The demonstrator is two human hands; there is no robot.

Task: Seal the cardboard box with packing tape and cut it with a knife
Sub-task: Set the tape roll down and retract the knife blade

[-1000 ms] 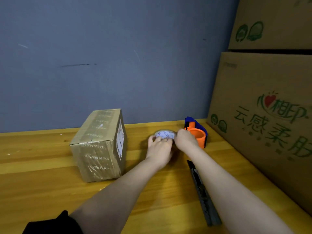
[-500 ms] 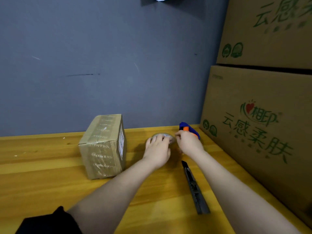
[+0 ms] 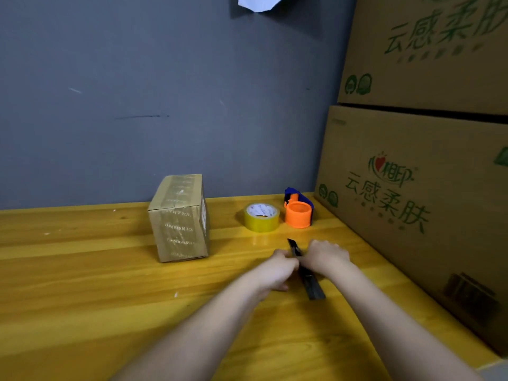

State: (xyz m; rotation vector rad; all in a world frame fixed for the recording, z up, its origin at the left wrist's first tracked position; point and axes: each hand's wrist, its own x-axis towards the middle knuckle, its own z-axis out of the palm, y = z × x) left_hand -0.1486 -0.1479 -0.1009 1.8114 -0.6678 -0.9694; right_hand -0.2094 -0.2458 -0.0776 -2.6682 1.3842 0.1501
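Note:
A small cardboard box point(image 3: 180, 218), wrapped in clear printed tape, stands on the wooden table point(image 3: 82, 298) near the wall. A yellowish roll of packing tape point(image 3: 261, 217) lies flat to its right, beside an orange and blue tape dispenser point(image 3: 298, 211). A black utility knife point(image 3: 309, 279) lies on the table in front of the roll. My left hand point(image 3: 277, 270) and my right hand point(image 3: 327, 257) meet over the knife's middle, fingers curled on it. The knife's far tip and near end stick out from between my hands.
Two large printed cardboard cartons point(image 3: 428, 188) are stacked along the table's right side. A grey wall point(image 3: 165, 92) runs behind the table, with a scrap of white paper point(image 3: 259, 2) stuck near the top.
Both hands left the tape roll and dispenser and drew back toward me onto the knife. The roll and dispenser now sit uncovered.

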